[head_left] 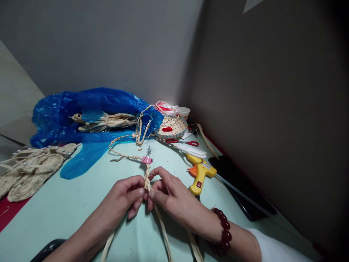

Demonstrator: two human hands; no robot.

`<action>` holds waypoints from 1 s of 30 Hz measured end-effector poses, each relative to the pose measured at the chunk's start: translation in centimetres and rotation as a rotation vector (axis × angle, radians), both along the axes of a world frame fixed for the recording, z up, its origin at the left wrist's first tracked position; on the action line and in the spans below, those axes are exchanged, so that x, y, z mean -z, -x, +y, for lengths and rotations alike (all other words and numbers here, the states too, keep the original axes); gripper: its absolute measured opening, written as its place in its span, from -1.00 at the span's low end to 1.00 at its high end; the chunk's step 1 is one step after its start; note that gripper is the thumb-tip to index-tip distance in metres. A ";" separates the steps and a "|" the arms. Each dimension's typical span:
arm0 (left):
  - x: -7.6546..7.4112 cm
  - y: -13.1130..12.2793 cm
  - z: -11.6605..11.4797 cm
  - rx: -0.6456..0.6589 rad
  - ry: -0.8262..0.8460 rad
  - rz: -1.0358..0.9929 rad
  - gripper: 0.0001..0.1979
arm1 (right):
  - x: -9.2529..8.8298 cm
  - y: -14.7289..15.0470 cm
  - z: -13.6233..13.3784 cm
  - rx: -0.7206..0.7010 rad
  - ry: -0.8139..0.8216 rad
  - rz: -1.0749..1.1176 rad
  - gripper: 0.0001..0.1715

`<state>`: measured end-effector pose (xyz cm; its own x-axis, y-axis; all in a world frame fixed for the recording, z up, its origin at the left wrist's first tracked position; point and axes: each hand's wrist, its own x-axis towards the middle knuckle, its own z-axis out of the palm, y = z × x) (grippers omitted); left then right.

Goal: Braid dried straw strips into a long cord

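Observation:
A pale braid of dried plant fibre (147,174) runs toward me from a pink binder clip (146,160) on the table. My left hand (131,194) pinches the braid's near end from the left, thumb and fingers pressed together. From the right, my right hand (169,191) grips the same spot, its index finger arched over the braid. Loose flat strands (163,233) trail below the hands toward the near edge. Beyond the clip, a finished length of braid (122,154) curves away to the left and back.
A blue plastic bag (109,98) with a fibre bundle (111,122) lies at the back. Woven slippers (35,171) lie left. Behind my right hand are a yellow glue gun (200,174), red-handled scissors (192,143), a round basket (177,127), a paper cup (183,112) and a black flat device (245,196).

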<state>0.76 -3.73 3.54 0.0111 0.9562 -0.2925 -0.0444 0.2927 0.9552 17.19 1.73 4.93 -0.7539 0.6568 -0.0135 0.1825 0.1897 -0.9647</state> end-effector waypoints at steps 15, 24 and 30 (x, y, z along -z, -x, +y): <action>0.2 -0.4 -0.1 -0.156 0.000 -0.281 -0.84 | 0.1 -0.3 0.3 0.051 0.043 0.031 -0.79; 0.0 -1.0 -0.1 -0.203 0.031 -0.225 -0.78 | 0.1 -0.2 0.3 0.032 -0.026 0.020 -0.78; 0.3 -0.9 0.0 -0.185 0.049 -0.031 -0.71 | 0.2 -0.2 -0.1 0.046 -0.092 -0.045 -0.83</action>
